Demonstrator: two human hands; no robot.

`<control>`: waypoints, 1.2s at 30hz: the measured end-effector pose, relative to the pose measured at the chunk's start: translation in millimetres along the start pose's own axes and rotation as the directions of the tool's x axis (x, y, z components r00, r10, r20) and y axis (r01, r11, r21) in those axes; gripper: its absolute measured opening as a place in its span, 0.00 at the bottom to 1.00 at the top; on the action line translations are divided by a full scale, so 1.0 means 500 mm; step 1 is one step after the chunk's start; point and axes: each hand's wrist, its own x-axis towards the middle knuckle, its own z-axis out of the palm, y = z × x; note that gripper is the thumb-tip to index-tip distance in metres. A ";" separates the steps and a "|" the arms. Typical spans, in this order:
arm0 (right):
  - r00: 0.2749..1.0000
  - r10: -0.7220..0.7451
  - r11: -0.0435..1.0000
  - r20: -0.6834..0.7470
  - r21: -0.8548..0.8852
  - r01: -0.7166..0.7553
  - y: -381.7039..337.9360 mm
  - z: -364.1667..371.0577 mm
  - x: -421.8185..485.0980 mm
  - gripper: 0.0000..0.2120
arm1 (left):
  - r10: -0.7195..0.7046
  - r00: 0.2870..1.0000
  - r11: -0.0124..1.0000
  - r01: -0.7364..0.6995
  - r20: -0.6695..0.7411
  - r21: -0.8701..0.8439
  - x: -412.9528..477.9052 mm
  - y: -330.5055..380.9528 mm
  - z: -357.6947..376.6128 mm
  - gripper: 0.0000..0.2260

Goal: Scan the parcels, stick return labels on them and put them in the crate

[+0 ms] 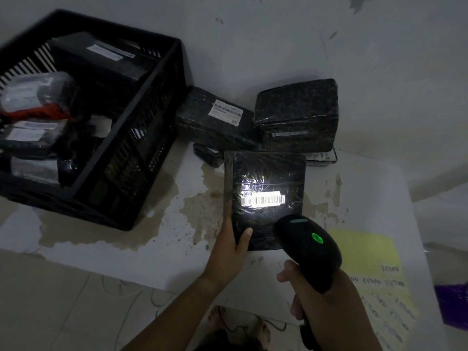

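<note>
A flat black wrapped parcel [266, 196] lies on the white table, its barcode strip lit bright by the scanner. My left hand [231, 245] grips the parcel's near left corner, thumb on top. My right hand [311, 302] holds the black barcode scanner [307, 247] by its handle, just in front of the parcel and aimed at it; a green light glows on the scanner's head. A black slatted crate [141, 138] stands at the left with several wrapped parcels inside. A yellow sheet of handwritten RETURN labels [372, 272] lies at the right.
Behind the held parcel sit a labelled black parcel [215, 122] and a taller black parcel [298, 115], near the wall. A small dark packet [206, 153] lies between them and the crate. The table surface [177, 239] is stained and peeling. A purple object [453, 302] shows at the right edge.
</note>
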 end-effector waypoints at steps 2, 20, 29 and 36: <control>1.000 0.007 1.000 0.000 0.000 -0.007 0.000 0.000 -0.003 0.09 | 0.010 1.000 1.000 -0.010 -0.005 0.011 -0.002 0.002 0.000 0.32; 0.999 -0.050 0.997 -0.015 -0.056 0.049 0.001 0.018 0.043 0.11 | 0.003 1.000 0.999 -0.003 -0.001 -0.032 -0.006 0.012 0.002 0.31; 0.998 -0.057 0.998 -0.023 -0.020 0.056 0.009 0.014 0.058 0.11 | 0.022 1.000 1.000 -0.022 -0.008 0.010 -0.004 0.015 0.010 0.32; 0.998 -0.062 0.998 -0.020 -0.003 0.062 0.011 0.006 0.057 0.11 | 0.021 1.000 1.000 -0.021 -0.015 -0.007 -0.004 0.021 0.008 0.32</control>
